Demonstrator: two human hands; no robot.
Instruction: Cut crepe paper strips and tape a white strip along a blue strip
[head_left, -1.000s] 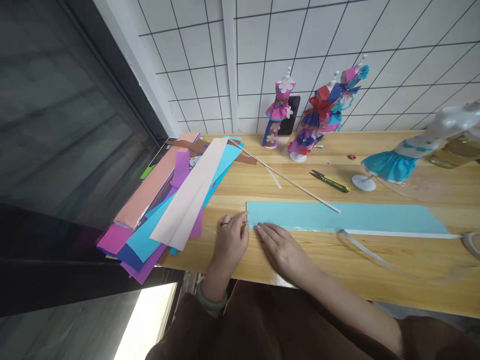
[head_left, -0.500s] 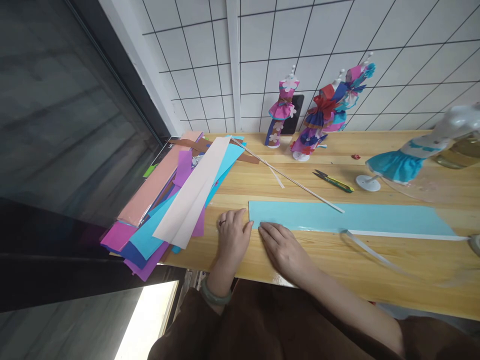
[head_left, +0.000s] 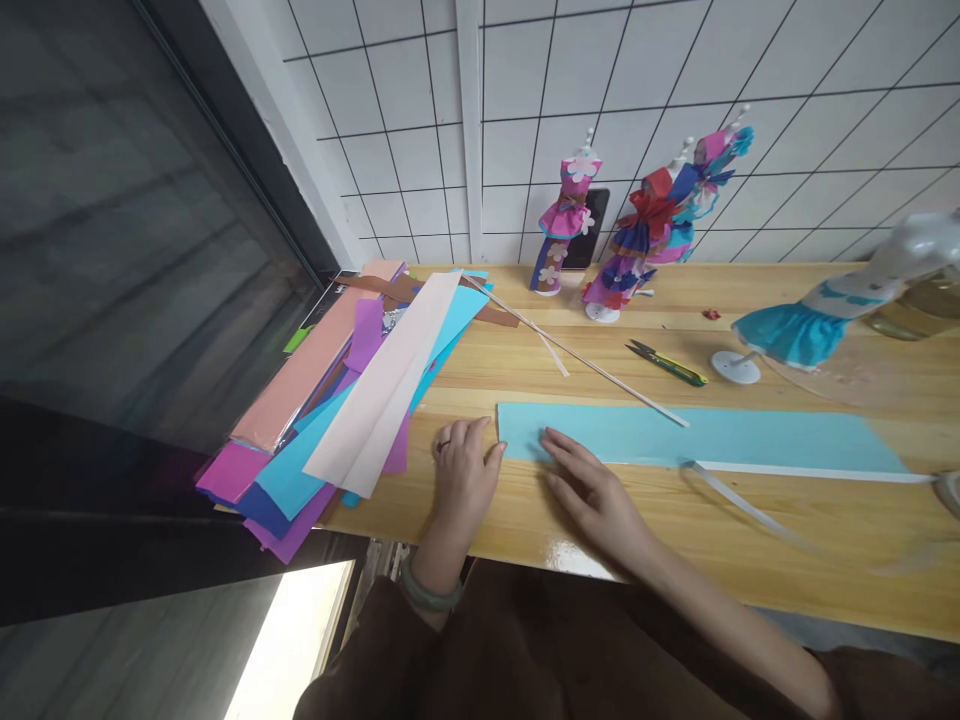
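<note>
A long light-blue strip of crepe-like paper (head_left: 720, 435) lies flat along the table. At its left end rests my left hand (head_left: 466, 462), fingers loosely curled on the wood and thumb touching the strip's lower corner. My right hand (head_left: 600, 490) hovers at the strip's near edge with its fingers apart and nothing in them. White tape (head_left: 810, 472) runs along the right half of that near edge. A loose pale band (head_left: 750, 510) trails from the tape's left end toward the right, where it blurs.
Coloured paper sheets (head_left: 390, 390) are piled at the left. Behind the strip lie thread snips (head_left: 666, 362) and a thin pale strip (head_left: 592, 362). Small dress forms (head_left: 564, 225) in paper dresses stand at the back; another form (head_left: 799, 325) with a blue skirt leans at the right.
My right hand has lifted from the strip's left end and slid right, its fingers spreading. My left hand stays in place.
</note>
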